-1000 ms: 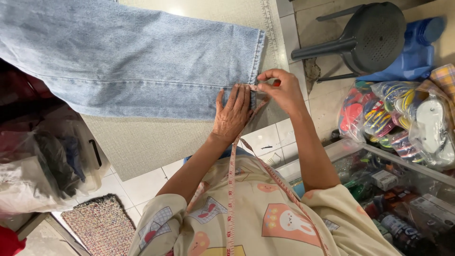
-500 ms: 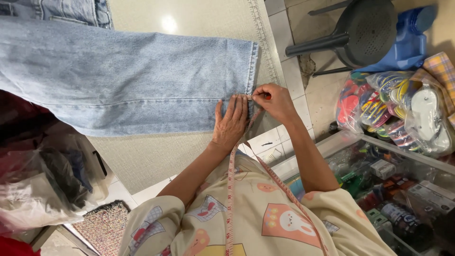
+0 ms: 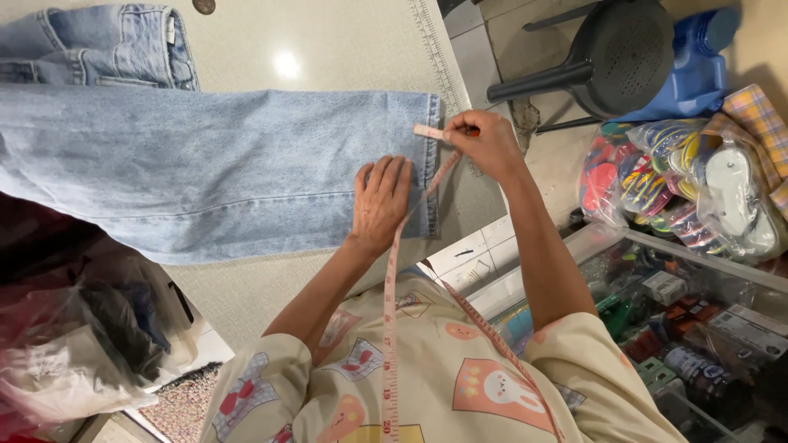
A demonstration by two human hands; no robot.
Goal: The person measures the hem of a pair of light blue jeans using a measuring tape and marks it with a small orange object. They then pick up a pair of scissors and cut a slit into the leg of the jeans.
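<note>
A light blue jeans leg (image 3: 213, 164) lies flat across a pale table (image 3: 328, 49), its hem at the right end. My left hand (image 3: 380, 201) presses flat on the denim just short of the hem, fingers spread. My right hand (image 3: 484, 143) pinches the end of a pink measuring tape (image 3: 392, 328) at the hem's far corner. The tape runs from that hand back across the hem and down over my patterned shirt.
The waist part of the jeans (image 3: 107, 45) is folded at the top left. A ruler strip (image 3: 433, 45) edges the table. A dark stool (image 3: 607, 57) and bagged colourful goods (image 3: 689, 180) stand right. Plastic bags (image 3: 74, 344) sit lower left.
My right hand has lifted the tape end from near my left hand up to the hem's far corner. The view has shifted, showing more of the jeans' upper part.
</note>
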